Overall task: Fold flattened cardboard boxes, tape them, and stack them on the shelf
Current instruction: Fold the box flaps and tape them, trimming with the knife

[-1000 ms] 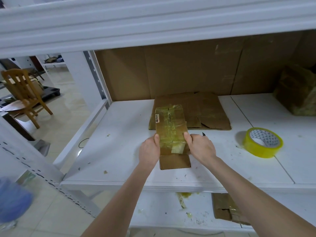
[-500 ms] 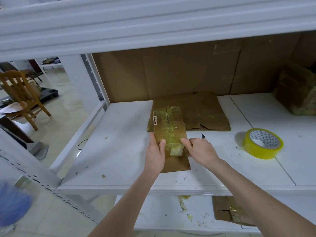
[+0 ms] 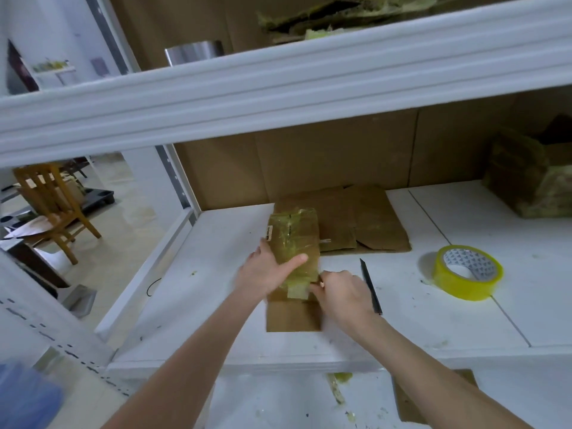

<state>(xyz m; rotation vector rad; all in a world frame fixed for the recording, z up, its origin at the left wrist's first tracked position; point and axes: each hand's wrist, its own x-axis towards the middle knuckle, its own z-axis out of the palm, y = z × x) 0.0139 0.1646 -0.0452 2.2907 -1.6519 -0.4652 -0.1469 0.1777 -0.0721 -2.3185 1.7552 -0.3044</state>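
Cardboard box [image 3: 292, 243], small and wrapped in glossy yellowish tape, lies on the white shelf [image 3: 216, 274] near its front edge, its far end overlapping a flat cardboard sheet [image 3: 365, 221] behind it. I see my left hand [image 3: 263, 274] pressed against the box's left side, fingers spread, thumb laid across the taped top; that grip is wide open, bracing rather than clasping. My right hand [image 3: 343, 292] is curled at the box's right near corner, fingertips pinched at a loose tape tab [image 3: 298, 289]; the grip looks nearly closed, but motion blur there means I cannot tell whether it really has hold of the tape or only touches it. The near flap of the box, plain brown, pokes out below both hands, and its right edge is smeared by blur.

A thin black pen-like stick [image 3: 370, 286] lies on the shelf just beside the right hand, apart from it; I cannot tell what it is. A yellow tape roll [image 3: 467, 272] sits flat, well to the right. At far right a taped box pile [image 3: 532, 184] is cut off by the frame edge. On the upper shelf a metal can [image 3: 195, 52] shows only its top half, and crumpled cardboard [image 3: 334, 17] is cut by the top edge. The lower shelf has a cardboard piece [image 3: 408, 404] mostly hidden behind my right forearm. A wooden chair [image 3: 52, 202] stands on the floor at left. A blue blur at bottom left is unreadable.
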